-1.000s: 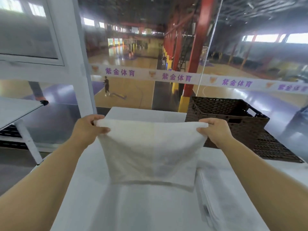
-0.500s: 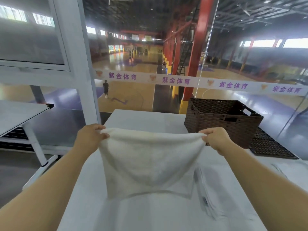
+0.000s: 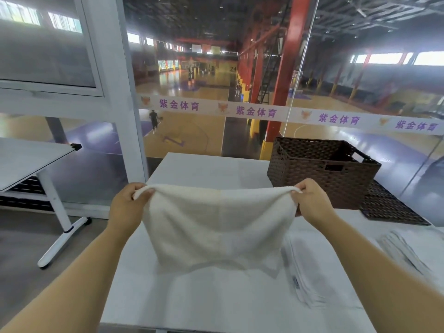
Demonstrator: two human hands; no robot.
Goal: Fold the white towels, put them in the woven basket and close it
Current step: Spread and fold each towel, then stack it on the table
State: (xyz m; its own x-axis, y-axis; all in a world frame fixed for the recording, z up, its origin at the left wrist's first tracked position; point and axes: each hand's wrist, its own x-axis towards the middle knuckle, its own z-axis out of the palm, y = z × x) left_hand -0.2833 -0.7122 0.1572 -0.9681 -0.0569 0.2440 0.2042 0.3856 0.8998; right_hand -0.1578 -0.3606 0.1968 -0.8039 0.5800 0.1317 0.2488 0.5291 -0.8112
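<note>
A white towel [image 3: 216, 227] hangs doubled over above the white table [image 3: 204, 171]. My left hand [image 3: 127, 207] pinches its top left corner and my right hand [image 3: 312, 200] pinches its top right corner. The towel's lower edge touches the tabletop. A dark brown woven basket [image 3: 319, 171] stands open at the back right of the table, just behind my right hand. Its flat woven lid [image 3: 389, 207] lies on the table to the basket's right. A folded white towel [image 3: 310, 267] lies flat under my right forearm.
More white cloth [image 3: 408, 251] lies at the table's right edge. Behind the table a glass wall [image 3: 192, 131] looks onto a sports hall. A second white table [image 3: 26, 159] on a wheeled leg stands to the left across a strip of grey floor.
Both hands, still gripping the towel's top corners, have sunk a little toward the table, and the towel's top edge now sags between them. The camera has tilted, showing more of the basket and lid.
</note>
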